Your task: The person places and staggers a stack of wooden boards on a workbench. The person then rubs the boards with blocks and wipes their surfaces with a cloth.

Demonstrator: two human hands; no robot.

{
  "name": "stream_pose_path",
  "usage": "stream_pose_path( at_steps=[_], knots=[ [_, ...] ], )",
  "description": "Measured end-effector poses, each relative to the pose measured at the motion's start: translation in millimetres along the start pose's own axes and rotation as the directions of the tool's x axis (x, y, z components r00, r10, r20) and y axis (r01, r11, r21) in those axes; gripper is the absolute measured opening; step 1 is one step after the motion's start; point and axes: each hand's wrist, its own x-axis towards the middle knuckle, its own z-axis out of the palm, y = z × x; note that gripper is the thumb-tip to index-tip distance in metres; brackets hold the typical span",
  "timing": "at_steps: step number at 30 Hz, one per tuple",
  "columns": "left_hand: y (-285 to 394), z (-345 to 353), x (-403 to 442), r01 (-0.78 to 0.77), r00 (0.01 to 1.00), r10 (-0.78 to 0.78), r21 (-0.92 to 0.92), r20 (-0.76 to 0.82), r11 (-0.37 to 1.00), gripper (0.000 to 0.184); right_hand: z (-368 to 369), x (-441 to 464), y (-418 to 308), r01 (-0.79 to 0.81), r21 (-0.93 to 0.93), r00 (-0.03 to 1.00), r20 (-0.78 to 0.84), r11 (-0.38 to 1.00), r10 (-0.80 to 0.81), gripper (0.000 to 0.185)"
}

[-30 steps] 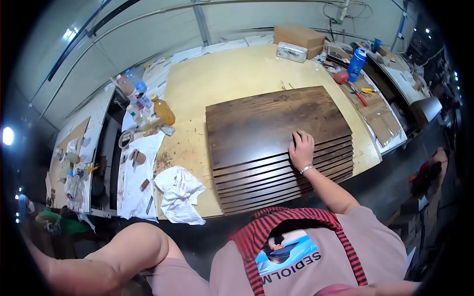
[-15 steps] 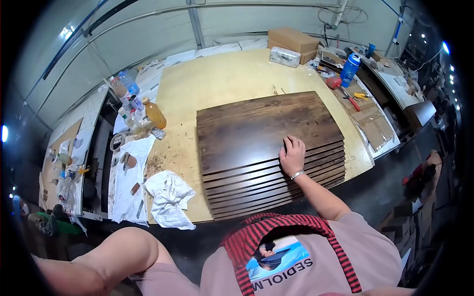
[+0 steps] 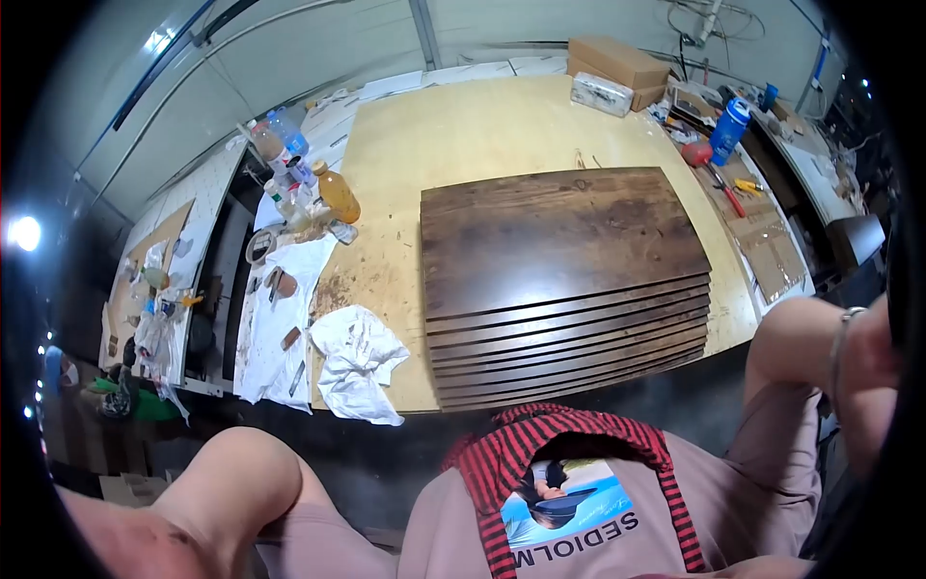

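A stack of dark brown wood-grain boards (image 3: 569, 241) lies on the pale yellow work table, its front edges fanned in steps. Neither hand touches it. Bent up at the right edge of the view is my right arm, a metal bracelet (image 3: 843, 338) round the wrist. Part of my right hand (image 3: 876, 352) shows beyond it, with the fingers lost in the dark rim. On the lower left, my left arm (image 3: 236, 478) is bent too, and its hand lies outside the picture. A crumpled white cloth (image 3: 359, 362) rests left of the boards.
Bottles, among them an amber one (image 3: 336, 193), stand at the left. A stained white sheet (image 3: 280, 328) holds small tools. At the right are a blue bottle (image 3: 730, 133), a red-headed mallet (image 3: 696, 154) and yellow-handled pliers (image 3: 748, 186). Cardboard boxes (image 3: 617, 63) sit at the back.
My right hand has left the top board and risen to the right edge of the view. The view has shifted, so the table appears further right and slightly higher. The boards remain stacked.
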Motion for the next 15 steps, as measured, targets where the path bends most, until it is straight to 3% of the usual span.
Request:
stream_pose_path(
  at_steps=[6, 15],
  knots=[
    [-6, 3, 5, -0.034, 0.999, 0.034, -0.014, -0.002, 0.999, 0.030, 0, 44, -15, 0.122, -0.001, 0.981, 0.154, 0.993, -0.120, 0.058],
    [-34, 36, -12, 0.051, 0.997, -0.058, -0.118, -0.054, 0.992, 0.029, -12, 56, -19, 0.084, -0.027, 0.978, 0.192, 0.996, -0.077, 0.056]
  ],
)
